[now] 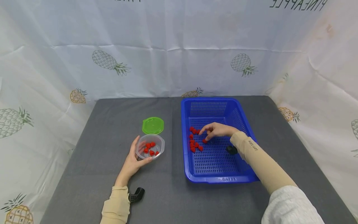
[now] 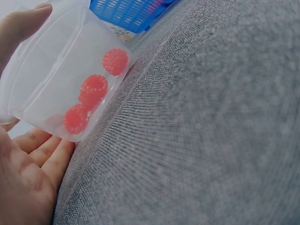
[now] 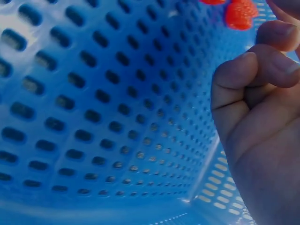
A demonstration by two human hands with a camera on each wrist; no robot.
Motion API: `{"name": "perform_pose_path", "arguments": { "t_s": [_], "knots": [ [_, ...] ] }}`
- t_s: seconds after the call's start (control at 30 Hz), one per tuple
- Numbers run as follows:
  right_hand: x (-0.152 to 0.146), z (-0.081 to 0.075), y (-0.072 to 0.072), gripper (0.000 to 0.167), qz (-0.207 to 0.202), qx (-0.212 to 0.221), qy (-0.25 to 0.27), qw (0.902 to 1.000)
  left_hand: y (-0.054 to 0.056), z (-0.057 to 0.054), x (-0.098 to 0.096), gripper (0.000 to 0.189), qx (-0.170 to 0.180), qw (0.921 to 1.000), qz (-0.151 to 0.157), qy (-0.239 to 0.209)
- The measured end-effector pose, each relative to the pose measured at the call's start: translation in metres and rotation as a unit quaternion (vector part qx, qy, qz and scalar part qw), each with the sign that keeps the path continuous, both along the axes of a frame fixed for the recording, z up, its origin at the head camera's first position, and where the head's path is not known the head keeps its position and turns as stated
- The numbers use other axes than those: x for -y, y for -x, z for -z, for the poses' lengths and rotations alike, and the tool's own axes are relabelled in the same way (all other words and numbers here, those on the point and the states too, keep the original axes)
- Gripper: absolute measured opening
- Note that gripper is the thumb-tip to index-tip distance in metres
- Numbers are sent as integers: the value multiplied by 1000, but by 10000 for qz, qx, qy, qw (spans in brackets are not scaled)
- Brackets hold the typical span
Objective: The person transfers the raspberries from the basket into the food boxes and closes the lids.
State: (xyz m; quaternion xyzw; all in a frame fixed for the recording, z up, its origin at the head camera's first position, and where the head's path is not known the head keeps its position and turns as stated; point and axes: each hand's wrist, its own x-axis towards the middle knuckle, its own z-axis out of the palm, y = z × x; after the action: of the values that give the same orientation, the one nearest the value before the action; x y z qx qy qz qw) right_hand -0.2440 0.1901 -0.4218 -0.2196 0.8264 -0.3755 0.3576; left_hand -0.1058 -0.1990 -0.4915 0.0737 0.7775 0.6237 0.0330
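Note:
In the head view, my left hand (image 1: 132, 161) holds a clear plastic container (image 1: 160, 143), thumb at the near side and fingers around the far left. Several red raspberries (image 2: 115, 62) lie on its bottom, seen through the wall in the left wrist view. My right hand (image 1: 218, 130) reaches inside the blue basket (image 1: 223, 179), with index finger and thumb spread apart. By the thumb tip lies one raspberry (image 1: 205, 141); more raspberries (image 1: 192, 141) lie along the basket's left side. In the right wrist view, the other fingers (image 3: 234, 70) are curled, and the thumb-and-index contact is not visible.
A green lid (image 1: 153, 125) lies on the grey tablecloth (image 1: 112, 124) just behind the container. Black wrist devices (image 1: 137, 195) sit at both wrists. Pineapple-print curtains (image 1: 167, 68) enclose the back and sides of the table.

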Motion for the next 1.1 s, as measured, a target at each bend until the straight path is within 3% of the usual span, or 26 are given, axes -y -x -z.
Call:
{"name": "perform_pose_path", "arguments": {
  "t_s": [0.33, 1.1],
  "knots": [
    [-2, 9, 0, 35, -234, -23, -461, 9987, 0, -1, 0, 102, -6, 10000, -10, -56],
    [-2, 15, -1, 27, -355, -28, -444, 9984, 0, -2, 0, 102, -40, 10000, -33, -59]
  ]
}}
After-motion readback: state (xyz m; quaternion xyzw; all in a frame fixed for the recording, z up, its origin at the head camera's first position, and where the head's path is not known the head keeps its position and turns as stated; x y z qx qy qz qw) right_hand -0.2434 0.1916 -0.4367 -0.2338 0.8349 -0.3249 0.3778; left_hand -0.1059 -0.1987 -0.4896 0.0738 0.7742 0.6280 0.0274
